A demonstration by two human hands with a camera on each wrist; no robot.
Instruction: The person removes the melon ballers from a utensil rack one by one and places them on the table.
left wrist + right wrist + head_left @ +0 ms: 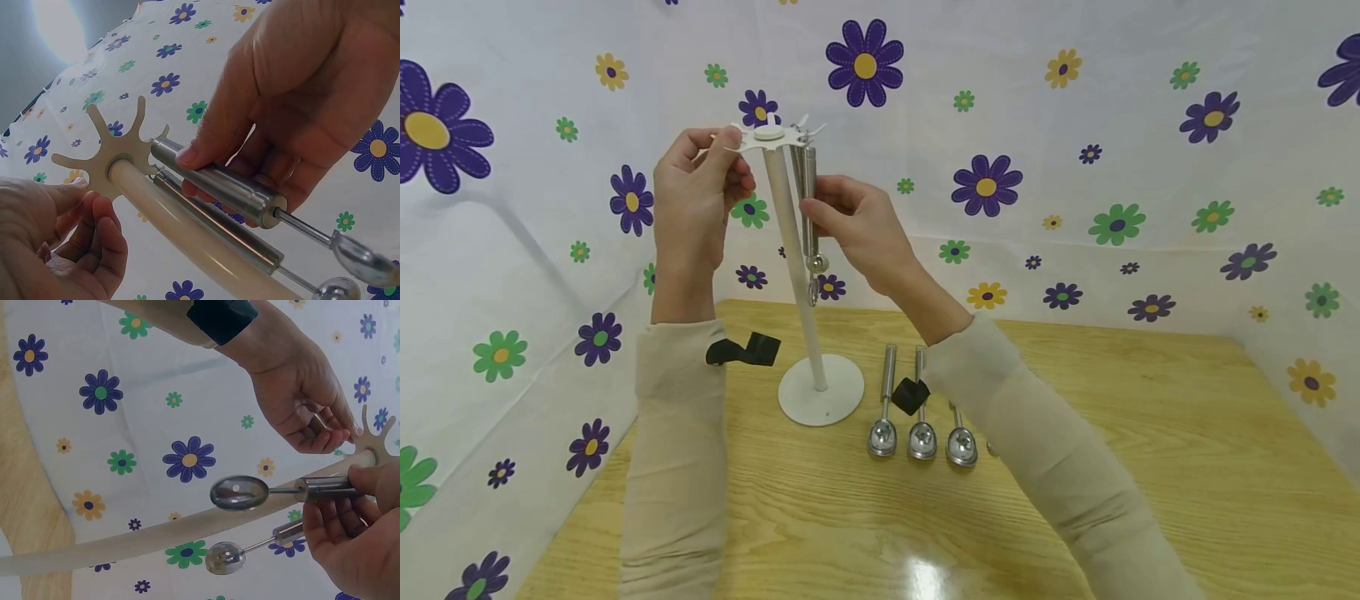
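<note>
A white stand (pixel 793 250) rises from a round base, with curved prongs round its flat top. My left hand (pixel 692 192) pinches the edge of the top (pixel 119 150) between thumb and forefinger. On the right, my right hand (pixel 865 221) grips a steel scoop (pixel 225 187) by its thick handle, thumb on the near side and fingers behind. The handle's end is right at a prong, and the oval bowl points down. Close behind it, beside the pole, a second scoop (pixel 225 557) hangs from the top.
Beside the stand's base (pixel 801 408), several scoops (pixel 922 440) lie in a row on the wooden table (pixel 820 517), partly hidden by the right sleeve. A flowered cloth (pixel 910 125) encloses the back and sides. Black straps (pixel 763 348) hang at the cuffs.
</note>
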